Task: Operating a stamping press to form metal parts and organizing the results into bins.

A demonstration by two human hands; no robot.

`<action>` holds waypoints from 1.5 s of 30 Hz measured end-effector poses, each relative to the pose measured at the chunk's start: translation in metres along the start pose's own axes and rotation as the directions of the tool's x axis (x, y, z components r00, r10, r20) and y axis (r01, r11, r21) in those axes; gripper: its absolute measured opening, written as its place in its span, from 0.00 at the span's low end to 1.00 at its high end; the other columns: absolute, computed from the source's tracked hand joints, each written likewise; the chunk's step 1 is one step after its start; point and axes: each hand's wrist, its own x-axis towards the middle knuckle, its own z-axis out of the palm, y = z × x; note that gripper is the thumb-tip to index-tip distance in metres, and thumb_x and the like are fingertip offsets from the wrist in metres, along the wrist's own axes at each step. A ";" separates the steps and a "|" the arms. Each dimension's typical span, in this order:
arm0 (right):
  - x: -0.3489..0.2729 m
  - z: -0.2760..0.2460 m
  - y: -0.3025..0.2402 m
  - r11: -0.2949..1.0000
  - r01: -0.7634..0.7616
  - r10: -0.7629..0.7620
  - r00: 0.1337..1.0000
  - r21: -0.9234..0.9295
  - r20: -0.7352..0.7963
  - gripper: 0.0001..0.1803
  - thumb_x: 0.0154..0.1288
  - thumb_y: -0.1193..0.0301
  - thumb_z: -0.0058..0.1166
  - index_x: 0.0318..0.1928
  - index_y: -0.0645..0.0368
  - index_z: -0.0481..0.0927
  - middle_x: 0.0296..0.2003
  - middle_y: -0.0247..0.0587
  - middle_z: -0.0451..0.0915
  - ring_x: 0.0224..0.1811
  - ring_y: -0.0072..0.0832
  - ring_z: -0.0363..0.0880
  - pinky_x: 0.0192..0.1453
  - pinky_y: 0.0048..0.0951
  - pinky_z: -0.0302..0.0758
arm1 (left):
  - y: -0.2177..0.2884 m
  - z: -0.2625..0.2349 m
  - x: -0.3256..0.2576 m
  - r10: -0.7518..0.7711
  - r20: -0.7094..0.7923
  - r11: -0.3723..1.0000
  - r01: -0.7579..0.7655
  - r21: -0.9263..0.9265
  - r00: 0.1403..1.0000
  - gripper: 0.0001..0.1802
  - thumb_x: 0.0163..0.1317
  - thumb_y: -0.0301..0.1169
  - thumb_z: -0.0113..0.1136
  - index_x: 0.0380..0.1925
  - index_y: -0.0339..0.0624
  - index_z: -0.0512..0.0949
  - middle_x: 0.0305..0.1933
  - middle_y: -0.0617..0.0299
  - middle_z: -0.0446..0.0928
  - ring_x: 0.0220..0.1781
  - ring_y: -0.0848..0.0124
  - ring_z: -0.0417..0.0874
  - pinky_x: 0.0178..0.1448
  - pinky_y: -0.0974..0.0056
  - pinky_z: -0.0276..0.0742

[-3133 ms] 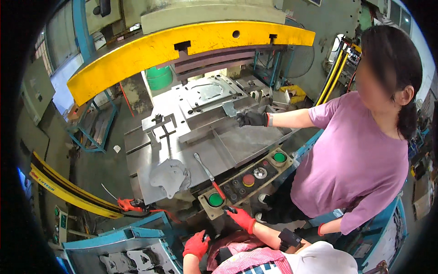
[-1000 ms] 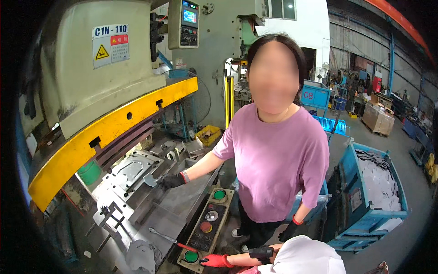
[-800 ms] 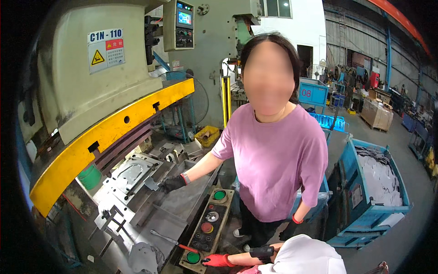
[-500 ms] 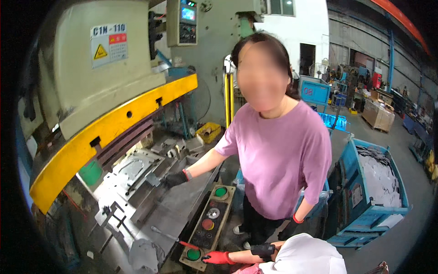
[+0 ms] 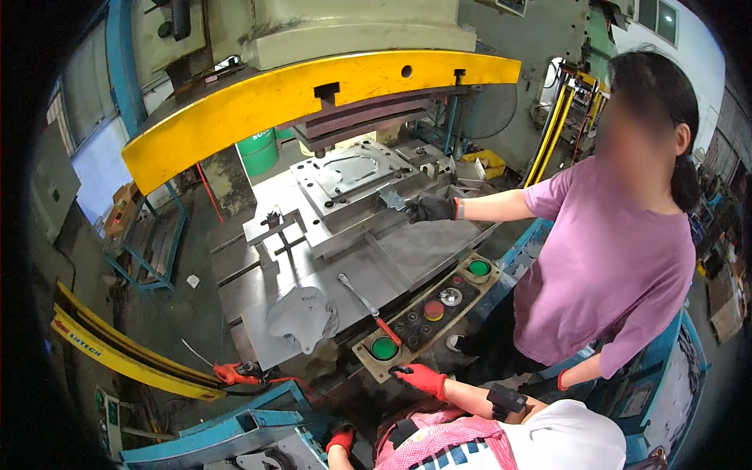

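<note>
My right hand (image 5: pixel 423 381), in a red glove, is just off the near end of the control panel (image 5: pixel 407 342), beside its green button (image 5: pixel 384 348). Its fingers look loosely stretched, with nothing seen in them. Lower down, my left hand (image 5: pixel 341 438), also red-gloved, is beside a blue bin (image 5: pixel 258 423); its fingers are mostly hidden. Across the panel's edge lies a red-handled metal tool (image 5: pixel 370 309), its other end on the press table. A flat grey sheet-metal piece (image 5: pixel 301 319) rests at the table's near left corner.
A co-worker stands at right, a black-gloved hand (image 5: pixel 431 207) holding a small metal plate (image 5: pixel 392 198) by the lower die (image 5: pixel 352 174). The press's yellow ram edge (image 5: pixel 360 70) hangs above. A yellow guard (image 5: pixel 133 352) and red spray-gun-like tool (image 5: pixel 235 374) are at lower left.
My view has swung left, so the press and co-worker appear further right. My left hand and the blue bin have come into view. My right hand stays beside the panel's near green button.
</note>
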 end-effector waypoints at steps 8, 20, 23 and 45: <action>-0.011 -0.002 -0.024 0.999 -0.041 0.041 0.999 -0.008 0.018 0.22 0.62 0.58 0.47 0.46 0.65 0.74 0.43 0.47 0.78 0.47 0.27 0.74 0.51 0.28 0.67 | -0.041 0.027 0.038 0.126 -0.141 0.992 -0.129 -0.009 0.982 0.35 0.58 0.58 0.34 0.59 0.46 0.63 0.64 0.51 0.56 0.66 0.56 0.56 0.66 0.58 0.52; -0.004 0.002 -0.009 1.000 0.004 -0.006 0.998 -0.025 -0.057 0.20 0.61 0.60 0.50 0.45 0.63 0.75 0.34 0.39 0.79 0.36 0.19 0.70 0.43 0.25 0.68 | -0.036 0.023 0.048 0.064 -0.034 0.998 -0.064 0.006 0.997 0.32 0.58 0.52 0.40 0.58 0.46 0.63 0.62 0.51 0.61 0.64 0.56 0.60 0.64 0.59 0.57; -0.008 0.000 -0.022 1.000 -0.016 0.016 1.000 -0.006 -0.022 0.20 0.60 0.59 0.50 0.43 0.63 0.75 0.33 0.39 0.79 0.35 0.19 0.70 0.42 0.25 0.68 | -0.048 0.035 0.062 0.043 -0.084 0.999 -0.045 -0.029 0.996 0.31 0.58 0.52 0.41 0.55 0.45 0.67 0.60 0.51 0.63 0.63 0.56 0.62 0.64 0.60 0.57; 0.000 -0.027 -0.023 0.986 -0.112 0.147 0.927 0.120 -0.345 0.25 0.59 0.58 0.51 0.50 0.64 0.72 0.47 0.50 0.75 0.51 0.36 0.72 0.55 0.29 0.65 | 0.049 -0.008 0.019 0.116 -0.119 0.926 -0.150 -0.347 0.986 0.41 0.52 0.58 0.49 0.59 0.41 0.60 0.55 0.41 0.66 0.58 0.49 0.66 0.61 0.56 0.61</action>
